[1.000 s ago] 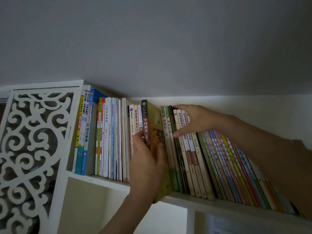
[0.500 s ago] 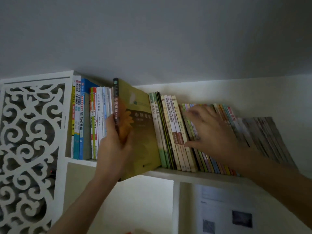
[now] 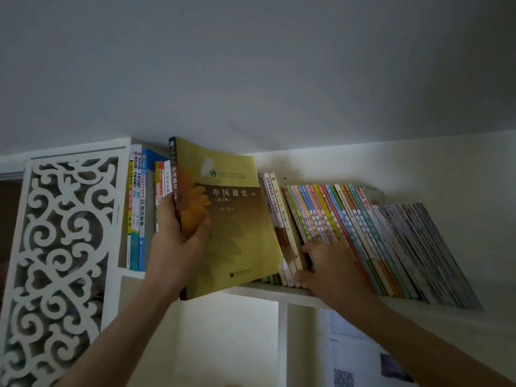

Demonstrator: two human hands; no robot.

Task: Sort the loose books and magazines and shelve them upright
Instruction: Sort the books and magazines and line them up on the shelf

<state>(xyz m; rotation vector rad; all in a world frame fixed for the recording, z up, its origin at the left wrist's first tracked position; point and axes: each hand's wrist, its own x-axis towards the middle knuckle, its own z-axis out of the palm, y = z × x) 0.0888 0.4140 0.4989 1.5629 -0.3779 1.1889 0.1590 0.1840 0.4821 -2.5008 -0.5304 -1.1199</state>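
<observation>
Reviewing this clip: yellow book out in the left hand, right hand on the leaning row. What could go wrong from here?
1. The leaning row rests against the right hand; if that hand lets go, the books could tip further left.
2. The left hand grips the large yellow book by its spine edge only; the soft cover could sag or slip off the shelf.

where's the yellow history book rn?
Head view, left of centre: the yellow history book is gripped at its spine by the left hand, held in front of the shelf between the upright left books and the leaning row.
</observation>
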